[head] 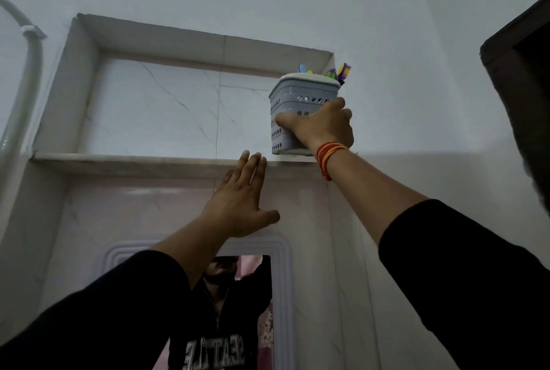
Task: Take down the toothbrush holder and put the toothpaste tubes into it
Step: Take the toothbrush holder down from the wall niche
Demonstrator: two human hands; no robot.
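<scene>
Our right hand (320, 128) clamps its grip on the toothbrush holder (300, 107) (seemingly lifted off the shelf (134, 160)). Left hand (241, 206) spreads open below.

A marble shelf (134, 160) in a wall niche — the grey toothbrush holder (293, 107) at its right end.

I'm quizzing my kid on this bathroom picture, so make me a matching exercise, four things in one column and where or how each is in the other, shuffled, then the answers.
Things:
1. toothbrush holder
2. left hand
3. right hand
4. mirror

States:
A. open, fingers spread, just below the shelf edge
B. on the wall below the shelf
C. grey, perforated, at the right end of the shelf
D. wrapped around the holder, thread bands at its wrist

Pairs: 1-C, 2-A, 3-D, 4-B
</scene>
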